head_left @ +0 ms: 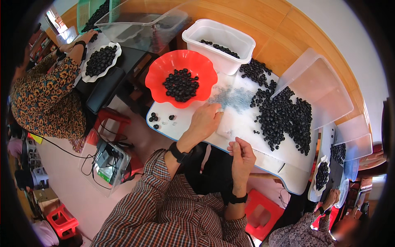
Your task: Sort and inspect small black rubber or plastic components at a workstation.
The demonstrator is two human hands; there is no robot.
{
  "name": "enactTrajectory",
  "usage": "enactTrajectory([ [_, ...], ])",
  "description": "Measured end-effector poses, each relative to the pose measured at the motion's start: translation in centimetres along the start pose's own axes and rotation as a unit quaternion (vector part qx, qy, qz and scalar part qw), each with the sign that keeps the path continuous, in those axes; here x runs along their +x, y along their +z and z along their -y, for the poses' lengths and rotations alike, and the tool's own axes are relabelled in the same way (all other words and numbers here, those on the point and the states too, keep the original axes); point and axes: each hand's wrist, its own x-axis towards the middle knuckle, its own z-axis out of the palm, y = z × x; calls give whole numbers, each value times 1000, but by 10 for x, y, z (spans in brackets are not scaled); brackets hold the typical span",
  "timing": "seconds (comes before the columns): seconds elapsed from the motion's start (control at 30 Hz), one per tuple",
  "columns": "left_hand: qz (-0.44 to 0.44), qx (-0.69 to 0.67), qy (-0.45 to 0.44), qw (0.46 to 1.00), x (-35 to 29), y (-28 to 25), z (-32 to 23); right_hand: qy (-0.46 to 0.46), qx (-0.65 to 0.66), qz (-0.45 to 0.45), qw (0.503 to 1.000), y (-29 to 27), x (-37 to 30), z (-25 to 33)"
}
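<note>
My left hand (204, 122) hovers over the near edge of the white table (181, 125), just below a red bowl with a wavy rim (154, 80). Its fingers are curled together, and whatever is in them is hidden. At the table's front edge, my right hand (242, 157) has thumb and forefinger pressed together; I cannot make out anything between them. Small round black pieces (181, 85) lie in the red bowl. Several loose ones (153, 117) sit left of my left hand. A wide heap of the same black pieces (284, 117) spreads over the table's right side.
Behind the bowl stands a white tub (193, 39) with more black pieces inside. A clear plastic bin (319, 90) tilts over the heap at right. People work at neighbouring tables, one by a white wavy dish (87, 74). Red stools (263, 212) stand below.
</note>
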Motion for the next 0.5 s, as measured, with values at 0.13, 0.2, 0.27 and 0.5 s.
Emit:
enactTrajectory([
  [0.13, 29, 113, -16, 993, 5, 4, -4, 2, -2, -2, 1000, -2, 1, -4],
  [0.2, 33, 105, -26, 994, 4, 7, 0, 0, 4, -2, 1000, -3, 1, -6],
  [0.27, 36, 97, -38, 994, 3, 6, 3, -2, -2, -3, 1000, -4, 1, -6],
  [0.5, 38, 89, -54, 994, 0, 7, 9, 3, -15, -4, 1000, -3, 2, -6],
])
